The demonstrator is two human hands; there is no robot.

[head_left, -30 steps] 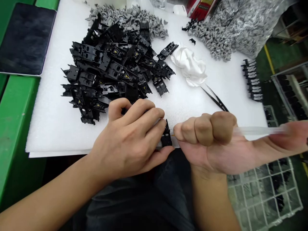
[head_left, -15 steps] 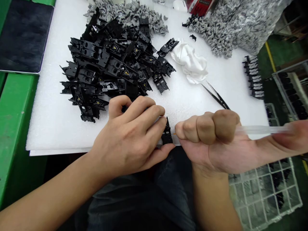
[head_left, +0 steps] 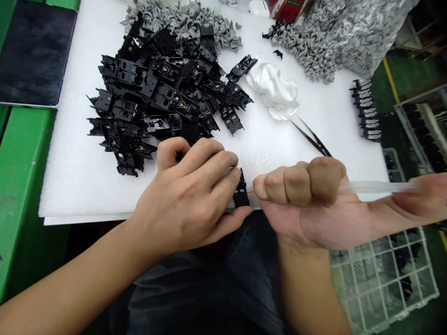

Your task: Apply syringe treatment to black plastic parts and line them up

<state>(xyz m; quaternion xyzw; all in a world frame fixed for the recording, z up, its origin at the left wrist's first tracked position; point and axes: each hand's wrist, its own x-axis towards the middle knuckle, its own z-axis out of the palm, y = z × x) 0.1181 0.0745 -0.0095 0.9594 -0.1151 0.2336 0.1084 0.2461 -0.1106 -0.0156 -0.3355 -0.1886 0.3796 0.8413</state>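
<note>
Near the front edge of the white foam board, my left hand [head_left: 190,195] is closed on a small black plastic part [head_left: 241,193], with most of it hidden under the fingers. My right hand [head_left: 303,200] is wrapped around a syringe [head_left: 370,187], the thumb stretched out on the end of its translucent plunger. The barrel is hidden in the fist. A thin orange tip points left and reaches close to the black part; whether it touches I cannot tell. Beyond my left hand lies a large heap of black plastic parts [head_left: 164,93].
Tweezers [head_left: 312,139] lie beside a crumpled white cloth [head_left: 274,90] on the foam board [head_left: 87,190]. Grey pieces [head_left: 188,21] are piled behind, more by a clear bag [head_left: 363,32]. A row of finished-looking parts [head_left: 366,111] lines the right edge. A dark tablet [head_left: 35,51] is at left.
The view has shifted very slightly. Both hands keep the same grip and position, with the syringe tip still at the black part.
</note>
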